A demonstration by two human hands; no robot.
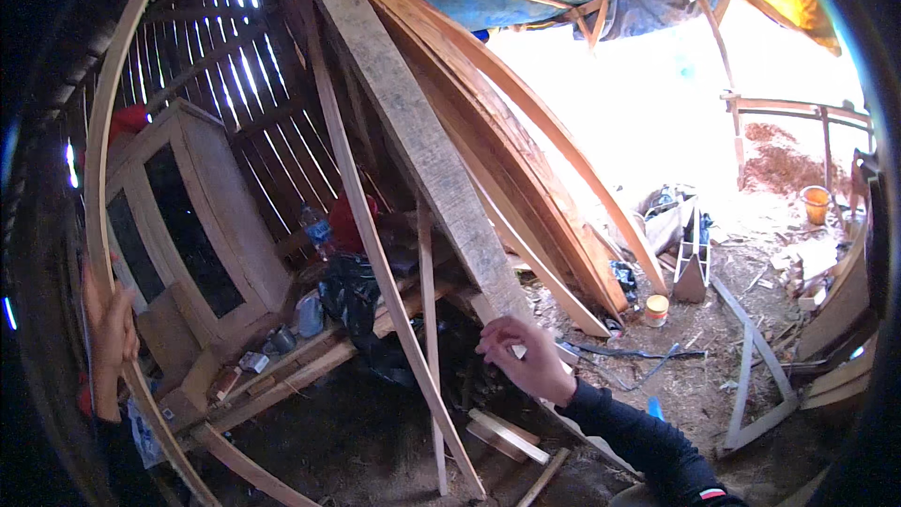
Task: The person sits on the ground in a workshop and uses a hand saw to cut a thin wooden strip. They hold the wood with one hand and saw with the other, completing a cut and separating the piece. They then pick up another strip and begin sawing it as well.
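Note:
At the far left, my left hand (pixel 113 327) is closed round a long, thin wooden strip (pixel 99 169), which runs from the top of the view down past the hand toward the floor. My right hand (pixel 530 357) is in front of the lower end of a wide, rough grey plank (pixel 427 155). Its fingers are loosely bent and apart, with nothing visible in them; whether they touch the plank I cannot tell. Beside that plank lean a narrow batten (pixel 361 216) and a stack of reddish boards (pixel 554 197), all tilted.
A pale wooden cabinet with dark panels (pixel 192 225) stands at the left. A low bench (pixel 291 376) carries a black plastic bag (pixel 349 296) and a bottle (pixel 317 230). On the floor are offcuts (pixel 507 437), a small tub (pixel 656 311) and a wooden frame (pixel 748 385); farther off stands an orange bucket (pixel 816 206).

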